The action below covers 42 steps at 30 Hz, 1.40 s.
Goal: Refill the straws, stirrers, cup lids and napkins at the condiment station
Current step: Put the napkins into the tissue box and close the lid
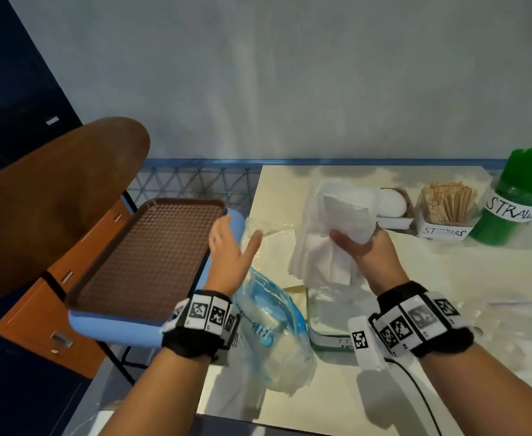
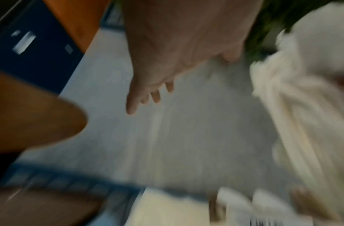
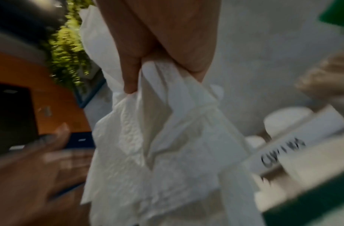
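Observation:
My right hand (image 1: 357, 243) grips a loose bunch of white napkins (image 1: 330, 234) above the table; the right wrist view shows thumb and fingers pinching the napkins (image 3: 157, 137). My left hand (image 1: 231, 243) hovers with straight, spread fingers just left of the bunch, holding nothing; the blurred left wrist view shows that open hand (image 2: 157, 73) beside the napkins (image 2: 302, 114). At the back right stand the cup lids tray (image 1: 392, 204), the stirrers box (image 1: 447, 209) and the green straws jar (image 1: 516, 199).
A crumpled clear-and-blue plastic bag (image 1: 271, 335) lies at the pale table's (image 1: 447, 309) left edge below my left hand. A brown tray (image 1: 145, 259) sits on a blue seat to the left, a brown round chair back (image 1: 54, 190) behind it.

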### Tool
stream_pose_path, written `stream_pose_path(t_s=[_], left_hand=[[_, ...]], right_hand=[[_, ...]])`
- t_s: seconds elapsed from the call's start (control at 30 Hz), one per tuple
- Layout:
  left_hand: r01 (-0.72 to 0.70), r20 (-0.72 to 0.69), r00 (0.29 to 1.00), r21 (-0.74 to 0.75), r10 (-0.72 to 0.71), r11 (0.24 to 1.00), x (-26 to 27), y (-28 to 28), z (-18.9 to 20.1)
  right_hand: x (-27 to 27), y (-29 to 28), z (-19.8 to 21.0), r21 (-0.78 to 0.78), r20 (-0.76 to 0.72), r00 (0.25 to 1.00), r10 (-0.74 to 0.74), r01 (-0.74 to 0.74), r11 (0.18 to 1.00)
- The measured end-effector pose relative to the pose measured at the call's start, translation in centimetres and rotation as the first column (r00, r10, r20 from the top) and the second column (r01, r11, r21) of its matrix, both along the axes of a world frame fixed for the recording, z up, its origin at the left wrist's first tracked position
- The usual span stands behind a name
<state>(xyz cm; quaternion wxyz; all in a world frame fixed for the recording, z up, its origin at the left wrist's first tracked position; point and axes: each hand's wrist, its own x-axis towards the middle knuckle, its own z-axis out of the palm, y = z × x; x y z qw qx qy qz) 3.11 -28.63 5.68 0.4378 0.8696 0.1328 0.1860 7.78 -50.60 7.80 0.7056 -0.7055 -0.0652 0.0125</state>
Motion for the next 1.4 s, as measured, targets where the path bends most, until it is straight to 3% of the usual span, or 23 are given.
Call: stream_pose_path(t_s=[0.07, 0.17, 0.2, 0.27, 0.37, 0.53, 0.6, 0.67, 0.77, 0.97, 1.07, 1.2, 1.33, 1.4], left_hand=[[0.213, 0.045, 0.973, 0.186, -0.225, 0.959, -0.2, -1.3, 5.3], [0.452, -0.171, 0.891, 0.413, -0.420, 0.790, -0.4, -3.7, 10.7], [0.521, -0.262, 0.853, 0.416, -0.451, 0.745, -0.4, -4.6, 11.4], [0.573, -0.333, 0.816, 0.358, -0.472, 0.737, -0.2, -5.9, 11.1], [0.482, -0.251, 0.871, 0.270, -0.422, 0.834, 0.7, -7.1, 8.7], [0.222, -0.113, 0.967, -0.054, -0.227, 0.974, 1.1, -7.7, 4.7], [0.104, -0.075, 0.989, -0.289, -0.131, 0.952, 0.9, -8.1, 2.7], [0.033, -0.089, 0.992, -0.499, -0.089, 0.866, 0.4, -9.0, 0.4], [-0.004, -0.150, 0.983, -0.596, -0.107, 0.803, -0.2, -10.9, -2.7], [0.026, -0.201, 0.967, -0.538, -0.158, 0.843, -0.4, -12.7, -4.8], [-0.058, -0.275, 0.956, -0.507, -0.097, 0.860, 0.1, -12.7, -4.8], [-0.055, -0.297, 0.953, -0.350, -0.055, 0.935, 0.3, -12.3, -5.7], [0.093, -0.206, 0.971, -0.133, -0.119, 0.987, -0.1, -12.4, -5.9], [0.124, -0.227, 0.966, -0.020, -0.125, 0.992, 0.1, -12.4, -6.2]], right_hand=[[0.0, -0.5, 1.2, -0.163, 0.071, 0.991, 0.110, -0.098, 0.982], [-0.3, -0.8, 2.7, -0.457, 0.169, 0.926, 0.336, -0.229, 0.859], [-0.3, -0.9, 2.9, -0.542, 0.183, 0.899, 0.399, -0.247, 0.804], [-0.1, -1.0, 2.9, -0.676, 0.198, 0.860, 0.471, -0.228, 0.701], [0.4, -1.8, 2.6, -0.768, 0.177, 0.867, 0.466, -0.174, 0.616], [0.9, -5.0, 2.1, -0.762, 0.062, 0.937, 0.343, -0.177, 0.623], [1.0, -6.4, 1.5, -0.737, -0.001, 0.965, 0.264, -0.179, 0.652], [1.0, -7.6, 0.3, -0.646, -0.062, 0.986, 0.156, -0.159, 0.746], [0.7, -8.6, -2.4, -0.524, -0.115, 0.989, 0.091, -0.138, 0.841], [0.0, -9.0, -6.1, -0.607, -0.122, 0.990, 0.073, -0.133, 0.784], [0.1, -9.1, -6.7, -0.652, -0.114, 0.990, 0.083, -0.137, 0.745], [0.3, -9.1, -7.2, -0.663, -0.111, 0.992, 0.067, -0.124, 0.739], [0.3, -8.6, -7.5, -0.757, -0.080, 0.993, 0.083, -0.115, 0.643], [0.0, -8.4, -7.6, -0.781, -0.074, 0.992, 0.100, -0.120, 0.613]])
